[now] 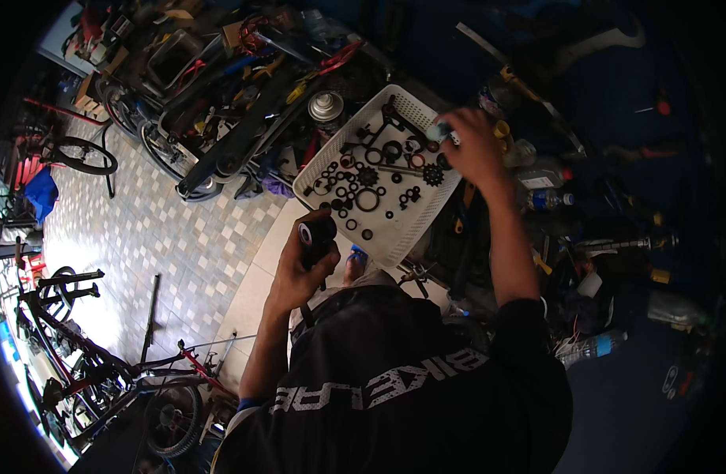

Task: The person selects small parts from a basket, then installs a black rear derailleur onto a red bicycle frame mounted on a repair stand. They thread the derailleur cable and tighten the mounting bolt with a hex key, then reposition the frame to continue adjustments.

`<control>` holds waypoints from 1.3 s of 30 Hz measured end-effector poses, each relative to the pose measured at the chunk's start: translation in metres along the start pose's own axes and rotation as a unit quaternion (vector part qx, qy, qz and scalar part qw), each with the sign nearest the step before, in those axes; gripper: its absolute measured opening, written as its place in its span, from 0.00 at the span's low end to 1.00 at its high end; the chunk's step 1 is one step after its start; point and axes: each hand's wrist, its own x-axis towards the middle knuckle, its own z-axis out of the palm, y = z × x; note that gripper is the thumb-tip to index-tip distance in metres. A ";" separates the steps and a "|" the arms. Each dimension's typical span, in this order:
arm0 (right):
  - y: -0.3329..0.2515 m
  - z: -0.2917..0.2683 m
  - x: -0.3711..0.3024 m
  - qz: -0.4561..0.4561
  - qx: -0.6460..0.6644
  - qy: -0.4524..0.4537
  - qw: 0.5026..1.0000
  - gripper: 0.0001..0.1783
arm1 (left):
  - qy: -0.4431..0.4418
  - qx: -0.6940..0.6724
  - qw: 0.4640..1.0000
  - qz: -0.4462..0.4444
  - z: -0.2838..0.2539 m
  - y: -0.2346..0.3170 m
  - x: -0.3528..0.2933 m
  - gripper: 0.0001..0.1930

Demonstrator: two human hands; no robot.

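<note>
My left hand (293,275) is closed around a black cylindrical part (317,230) with a pale ring at its end, held by the near left side of a white plastic basket (414,235). Over the basket's far right corner, my right hand (475,146) has its fingers closed on a small pale blue-green object (439,130); its kind is unclear. Small dark bike parts lie in the basket. Among them are a large black ring (367,199), a toothed sprocket (433,174) and a thin metal rod (401,169).
A spray can (326,107) stands against the basket's far left side. Bike frames and wheels crowd the far left. Bottles (546,175) and tools fill the right side, with a hacksaw-like tool (529,91) beyond. A bicycle (173,417) lies lower left on the tiled floor (197,245).
</note>
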 end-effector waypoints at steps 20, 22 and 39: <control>-0.024 0.078 -0.030 -0.029 -0.050 -0.175 0.983 0.16 | 0.109 -0.049 0.991 -0.052 -0.030 -0.009 -0.028 0.29; -0.028 0.082 -0.029 -0.011 -0.014 -0.194 0.981 0.17 | 0.109 -0.044 0.991 -0.065 -0.028 -0.011 -0.026 0.30; -0.019 0.091 -0.027 0.142 0.353 -0.219 0.898 0.14 | 0.110 0.007 0.994 -0.006 -0.018 -0.011 -0.013 0.33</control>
